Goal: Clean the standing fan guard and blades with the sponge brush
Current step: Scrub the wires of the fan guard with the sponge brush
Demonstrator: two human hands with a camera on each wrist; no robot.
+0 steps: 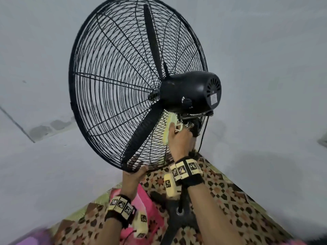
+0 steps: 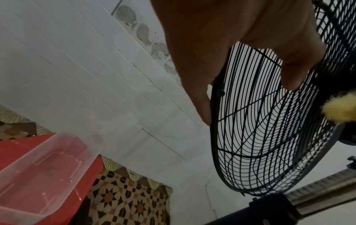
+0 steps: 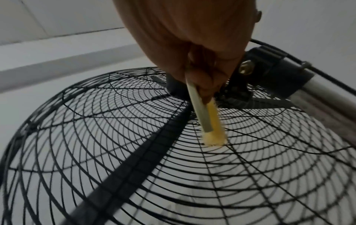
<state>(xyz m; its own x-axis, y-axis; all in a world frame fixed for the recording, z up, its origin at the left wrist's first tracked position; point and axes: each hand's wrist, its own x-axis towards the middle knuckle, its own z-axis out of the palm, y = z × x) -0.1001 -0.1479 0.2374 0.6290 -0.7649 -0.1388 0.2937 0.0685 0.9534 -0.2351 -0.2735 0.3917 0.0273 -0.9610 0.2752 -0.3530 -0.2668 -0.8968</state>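
Note:
A black standing fan with a wire guard (image 1: 113, 82) and three dark blades (image 1: 141, 135) fills the head view, seen from behind its motor housing (image 1: 189, 91). My left hand (image 1: 135, 174) grips the guard's bottom rim (image 2: 217, 94), thumb and fingers on either side. My right hand (image 1: 178, 138) holds the yellow sponge brush (image 1: 169, 128) by its pale handle (image 3: 198, 106). Its yellow head (image 3: 214, 137) presses against the rear guard wires just below the motor.
The fan pole (image 1: 183, 197) drops to a dark base on a patterned floor mat (image 1: 235, 200). A clear plastic tub (image 2: 42, 172) sits on a red stool (image 2: 11, 149) at the left. Pale walls stand close behind the fan.

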